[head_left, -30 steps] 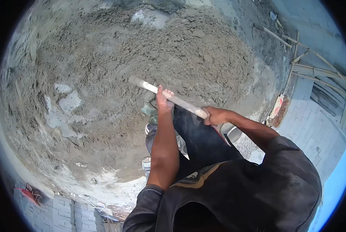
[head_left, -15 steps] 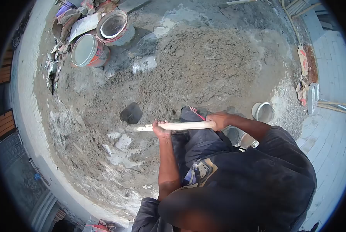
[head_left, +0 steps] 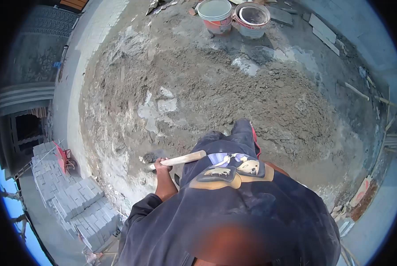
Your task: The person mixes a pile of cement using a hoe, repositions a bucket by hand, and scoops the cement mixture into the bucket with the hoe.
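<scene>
My left hand is wrapped round the wooden handle of a shovel low down, near the blade end. The handle's upper end lies free across the front of my body. A dark clump by the ground just beyond my left hand looks like the blade, partly covered with wet mix. Only a bit of my right forearm shows beside my shirt; my right hand is hidden behind my body. Ahead of my legs spreads a heap of wet grey mortar.
Two buckets stand at the far side, a pale one and a mortar-smeared one. A red wheelbarrow and stacked grey paving blocks are at the left. A torn paper bag and wooden sticks lie along the right edge.
My view and body have turned to the left. The shovel has swung away from the heap, to the left. My right hand, on the handle before, has left it and gone out of sight.
</scene>
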Motion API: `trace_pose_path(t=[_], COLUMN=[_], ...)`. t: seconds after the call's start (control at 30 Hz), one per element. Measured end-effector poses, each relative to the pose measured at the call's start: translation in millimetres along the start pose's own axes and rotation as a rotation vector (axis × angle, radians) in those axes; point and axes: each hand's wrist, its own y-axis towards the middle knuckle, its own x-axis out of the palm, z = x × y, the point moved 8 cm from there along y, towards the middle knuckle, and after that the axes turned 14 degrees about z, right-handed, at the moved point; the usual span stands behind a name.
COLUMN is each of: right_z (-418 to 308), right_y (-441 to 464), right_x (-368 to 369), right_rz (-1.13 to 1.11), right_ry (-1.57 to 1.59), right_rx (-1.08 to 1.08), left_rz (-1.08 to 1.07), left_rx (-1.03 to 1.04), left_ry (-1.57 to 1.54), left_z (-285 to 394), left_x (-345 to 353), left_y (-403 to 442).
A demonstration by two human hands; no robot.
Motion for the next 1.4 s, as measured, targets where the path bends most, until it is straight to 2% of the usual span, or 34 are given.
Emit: trace_pose_path(t=[0.07, 0.13, 0.17, 0.3, 0.37, 0.5, 0.6, 0.7, 0.73, 0.8, 0.97, 1.03, 1.07, 1.13, 1.17, 1.23, 1.3, 1.4], right_z=[-10.3, -17.8, -22.1, -34.1, -41.4, -52.2, -59.9, -71.7, -75.8, -83.4, -101.5, -107.6, -111.4, -120.8, -125.8, -135.1, -144.4, -164.2], right_y=[6.8, 15.0, 20.2, 33.8, 40.3, 49.2, 49.3, 53.1, 53.9, 56.1, 62.3, 65.0, 67.2, 72.4, 75.3, 79.3, 83.2, 97.5], right_x=[3.4, 1.5, -1.6, -11.8, -17.5, -26.3, -27.3, -28.1, -29.0, -30.5, -31.4, -32.3, -33.2, -35.1, -36.0, -38.6, -41.2, -49.6], right_rz=[-0.031, -0.042, -0.041, -0.040, -0.040, -0.051, -0.051, -0.058, -0.061, -0.063, -0.081, -0.092, -0.096, -0.109, -0.119, -0.135, -0.160, -0.202], right_ry=[-0.056, -0.120, -0.152, -0.270, -0.319, -0.409, -0.435, -0.454, -0.460, -0.468, -0.459, -0.447, -0.440, -0.413, -0.394, -0.329, -0.249, -0.134], right_rx=[-0.007, -0.008, -0.010, -0.022, -0.032, -0.047, -0.040, -0.032, -0.032, -0.025, -0.013, -0.006, -0.003, 0.003, 0.005, 0.022, 0.051, 0.085], left_rz=[0.035, 0.093, 0.043, 0.041, 0.014, 0.024, 0.056, 0.081, 0.113, 0.073, 0.000, -0.062, -0.130, -0.264, -0.199, -0.096, -0.178, -0.164], left_rx=[-0.062, -0.032, -0.100, -0.045, 0.097, 0.578, 0.722, 0.843, 0.961, 0.781, 0.662, 0.568, 0.402, 0.016, -0.277, -0.571, -0.389, -0.329], left_ry=[-0.112, -0.051, -0.105, 0.091, 0.380, 1.231, 1.488, 1.583, 1.588, 1.542, 1.332, 1.159, 0.890, -0.115, -0.240, -0.334, -0.256, -0.235], left_z=[-5.6, -14.6, -25.4, -72.6, -92.8, -118.5, -136.5, -143.8, -141.6, -139.5, -114.5, -102.5, -100.1, -84.6, -89.2, -91.0, -68.0, -57.1], left_x=[-54.7, -109.6, -134.3, -210.9, -219.6, -223.1, -238.9, -249.2, -246.2, -253.5, -239.7, -227.9, -221.3, -208.2, -202.0, -186.6, -161.1, -137.4], left_y=[18.9, 51.7, 86.6, 101.2, 105.7, 120.4, 132.0, 145.5, 140.8, 142.9, 117.3, 107.4, 99.9, 110.1, 133.2, 134.8, 105.7, 87.4])
